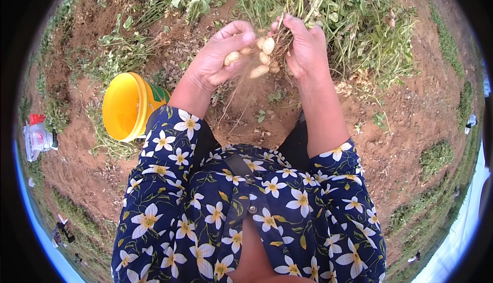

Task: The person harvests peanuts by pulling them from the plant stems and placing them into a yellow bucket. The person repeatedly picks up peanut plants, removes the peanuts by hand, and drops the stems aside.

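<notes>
My right hand [306, 46] grips the stems and roots of a pulled peanut plant [284, 38]. From its thin roots hangs a cluster of pale peanut pods [265, 57]. Close on the left of that cluster, my left hand [225, 53] is curled around a few picked-looking pods [232, 58], partly hidden by the fingers. Dust and fine root threads blur the space between both hands. Left of my left forearm, a yellow plastic bucket [122, 105] leans with its mouth turned towards the left; little of its inside shows.
Heaped peanut plants [358, 25] with green leaves lie beyond my hands, and more uprooted plants [127, 48] spread at the upper left. Loose pods [360, 79] sit under the right heap. A white printed sack [38, 138] stands far left on reddish soil [404, 129]. Distant people [61, 233] appear at the rim.
</notes>
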Action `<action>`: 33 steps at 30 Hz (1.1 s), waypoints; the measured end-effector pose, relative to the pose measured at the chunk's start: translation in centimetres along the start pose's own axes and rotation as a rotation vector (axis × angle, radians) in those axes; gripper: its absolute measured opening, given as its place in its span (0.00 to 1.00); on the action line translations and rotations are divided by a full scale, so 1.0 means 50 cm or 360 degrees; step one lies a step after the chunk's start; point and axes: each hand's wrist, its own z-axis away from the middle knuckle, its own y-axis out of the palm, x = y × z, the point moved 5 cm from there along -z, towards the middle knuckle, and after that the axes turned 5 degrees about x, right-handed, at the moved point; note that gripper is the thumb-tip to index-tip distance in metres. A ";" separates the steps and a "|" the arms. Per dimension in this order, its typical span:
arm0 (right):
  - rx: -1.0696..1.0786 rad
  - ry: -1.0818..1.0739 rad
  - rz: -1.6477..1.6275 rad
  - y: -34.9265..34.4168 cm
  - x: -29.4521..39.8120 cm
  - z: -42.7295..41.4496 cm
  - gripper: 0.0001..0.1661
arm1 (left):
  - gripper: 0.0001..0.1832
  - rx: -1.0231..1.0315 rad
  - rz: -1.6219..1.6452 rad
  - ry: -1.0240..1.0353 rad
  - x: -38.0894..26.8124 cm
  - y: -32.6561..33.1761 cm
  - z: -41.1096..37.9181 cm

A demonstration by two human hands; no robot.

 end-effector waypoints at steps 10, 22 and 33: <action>-0.0316 -0.0311 -0.0114 -0.120 0.099 -0.028 0.04 | 0.03 -0.0601 0.0275 0.0096 -0.078 -0.106 0.085; -0.0206 -0.0092 -0.0037 -0.077 0.051 -0.009 0.07 | 0.15 -0.1925 -0.0384 0.0502 -0.303 -0.475 0.596; -0.0214 -0.0007 0.0043 -0.064 0.007 -0.012 0.07 | 0.23 -0.0792 -0.1469 -0.0228 -0.191 -0.071 0.133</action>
